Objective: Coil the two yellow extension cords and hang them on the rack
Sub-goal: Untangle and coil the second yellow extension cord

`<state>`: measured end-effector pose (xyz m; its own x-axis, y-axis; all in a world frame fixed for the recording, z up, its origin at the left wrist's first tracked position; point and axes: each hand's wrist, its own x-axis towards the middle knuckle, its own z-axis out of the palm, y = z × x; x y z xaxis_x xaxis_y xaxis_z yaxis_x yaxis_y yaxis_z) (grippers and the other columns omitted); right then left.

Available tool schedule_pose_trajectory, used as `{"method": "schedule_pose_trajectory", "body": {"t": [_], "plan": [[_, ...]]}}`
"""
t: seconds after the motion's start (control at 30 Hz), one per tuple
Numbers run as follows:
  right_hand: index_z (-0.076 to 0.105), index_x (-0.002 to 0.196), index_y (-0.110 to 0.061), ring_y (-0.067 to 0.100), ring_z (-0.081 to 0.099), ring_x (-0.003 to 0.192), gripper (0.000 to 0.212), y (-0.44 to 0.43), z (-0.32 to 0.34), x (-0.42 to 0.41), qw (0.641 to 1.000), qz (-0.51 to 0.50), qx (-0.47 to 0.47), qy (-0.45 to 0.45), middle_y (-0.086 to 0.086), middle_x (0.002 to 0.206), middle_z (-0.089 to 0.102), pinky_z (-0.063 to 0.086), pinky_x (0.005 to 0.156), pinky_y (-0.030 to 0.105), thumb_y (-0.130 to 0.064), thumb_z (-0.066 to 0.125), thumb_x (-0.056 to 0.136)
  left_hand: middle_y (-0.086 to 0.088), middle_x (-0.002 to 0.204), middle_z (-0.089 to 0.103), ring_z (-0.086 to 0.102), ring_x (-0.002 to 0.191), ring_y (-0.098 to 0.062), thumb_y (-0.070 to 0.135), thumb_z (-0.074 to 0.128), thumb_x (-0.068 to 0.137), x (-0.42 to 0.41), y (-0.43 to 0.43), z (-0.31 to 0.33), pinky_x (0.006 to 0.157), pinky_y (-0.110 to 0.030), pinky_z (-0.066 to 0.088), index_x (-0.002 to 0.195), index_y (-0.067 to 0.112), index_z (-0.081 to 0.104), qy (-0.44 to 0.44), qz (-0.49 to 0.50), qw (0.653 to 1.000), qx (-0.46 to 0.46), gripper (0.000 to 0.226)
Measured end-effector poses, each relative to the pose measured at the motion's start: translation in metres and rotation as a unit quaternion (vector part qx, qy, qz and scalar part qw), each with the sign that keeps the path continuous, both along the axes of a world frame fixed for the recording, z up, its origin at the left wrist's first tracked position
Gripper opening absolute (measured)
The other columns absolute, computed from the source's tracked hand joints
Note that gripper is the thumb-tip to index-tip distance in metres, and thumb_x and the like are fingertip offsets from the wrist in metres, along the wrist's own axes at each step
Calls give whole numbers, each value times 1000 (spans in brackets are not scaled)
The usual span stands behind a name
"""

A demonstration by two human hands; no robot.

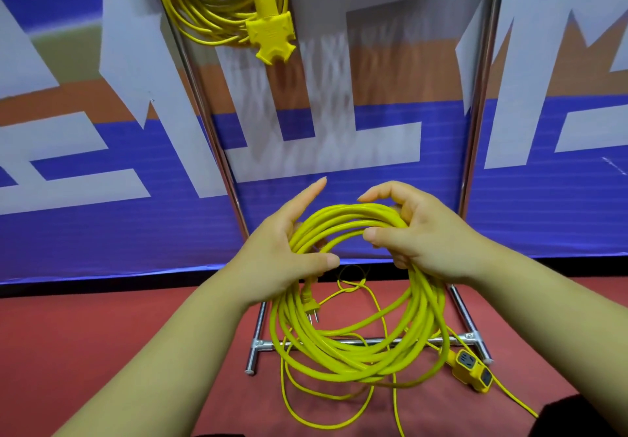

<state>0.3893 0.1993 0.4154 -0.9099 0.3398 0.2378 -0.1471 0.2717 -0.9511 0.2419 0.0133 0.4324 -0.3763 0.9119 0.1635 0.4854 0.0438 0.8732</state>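
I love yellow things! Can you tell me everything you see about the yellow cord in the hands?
The yellow cord is smooth, rubbery-looking cable wound into a big round coil of many loops. The left hand and right hand grip its top, so it hangs upright. Its pronged plug dangles under the left hand; a yellow socket block sits lower right.

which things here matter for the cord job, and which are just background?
Job: held cord coil, gripped by left hand and right hand; hung cord coil; rack.
Background: banner; red floor.
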Motion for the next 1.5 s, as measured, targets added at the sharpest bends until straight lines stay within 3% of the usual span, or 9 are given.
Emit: {"method": "schedule_pose_trajectory", "body": {"t": [0.1, 0.3, 0.43, 0.63, 0.87, 1.03, 1.3, 1.43, 1.5], "plan": [[56, 119, -24, 21, 44, 47, 43, -1, 1, -2, 1000, -23, 8, 0, 0, 52, 50, 40, 48, 32, -11, 77, 84, 19, 102, 71, 63, 78, 2, -1, 74, 86, 3, 7, 2, 75, -18, 51, 149, 38, 40, 31, -7, 999, 15, 82], [55, 128, -21, 12, 65, 69, 63, 11, 0, -1, 998, 42, -26, -41, 14, 88, 70, 52, 62, 28, 12, 73, 78, 8, 57, 54, 60, 49, -24, 5, 61, 95, 1, 7, 5, 55, -38, 57, 140, 51, 48, 68, 103, 990, 70, 66], [56, 128, -19, 51, 66, 99, 65, 13, -14, 1, 991, 67, -107, -43, 21, 78, 56, 52, 80, 54, -8, 80, 68, -7, 54, 53, 58, 51, -24, 3, 58, 95, -10, 4, 3, 55, -32, 51, 139, 55, 47, 14, 188, 973, 133, 68], [46, 139, -34, 18, 50, 55, 57, 7, -11, -14, 977, -8, -204, 59, 6, 67, 52, 59, 66, 44, -4, 62, 94, -14, 67, 59, 53, 50, -23, 2, 64, 93, -15, 13, -9, 59, -39, 51, 143, 49, 43, -137, 241, 946, 168, 72], [46, 138, -43, 13, 35, 51, 50, 11, -4, -13, 987, -17, -159, 21, -2, 69, 45, 37, 48, 29, -9, 52, 101, -21, 78, 59, 63, 60, -32, -5, 77, 72, -22, -3, -4, 75, -50, 57, 145, 46, 43, -263, 51, 956, 116, 96], [45, 137, -49, 16, 34, 55, 53, 4, -9, -14, 992, 26, -116, -39, 1, 69, 42, 38, 50, 30, -12, 55, 100, -21, 111, 65, 61, 58, -23, 24, 90, 68, -33, -16, 0, 62, -42, 58, 146, 51, 39, -411, -128, 902, 33, 98], [43, 142, -39, 19, 47, 56, 71, 12, -8, -15, 988, 69, -126, -61, 12, 83, 57, 43, 53, 33, -8, 72, 85, -6, 75, 49, 37, 42, -6, 13, 64, 90, -16, -3, 13, 42, -20, 37, 133, 36, 61, -350, -34, 931, 99, 49], [54, 130, -25, 53, 64, 98, 70, 16, -19, -12, 967, 146, -205, -44, 13, 76, 63, 44, 79, 49, -10, 79, 67, -4, 73, 50, 32, 40, -4, 16, 56, 88, -16, -1, 23, 39, -17, 32, 128, 33, 63, -326, 22, 921, 211, 45], [60, 119, -26, 53, 61, 113, 59, 13, -25, -12, 954, 174, -243, -33, 19, 82, 58, 37, 85, 55, -7, 78, 66, -3, 72, 50, 32, 40, -3, 16, 54, 91, -23, -3, 25, 39, -16, 33, 133, 32, 59, -332, 55, 908, 250, 45]]}}
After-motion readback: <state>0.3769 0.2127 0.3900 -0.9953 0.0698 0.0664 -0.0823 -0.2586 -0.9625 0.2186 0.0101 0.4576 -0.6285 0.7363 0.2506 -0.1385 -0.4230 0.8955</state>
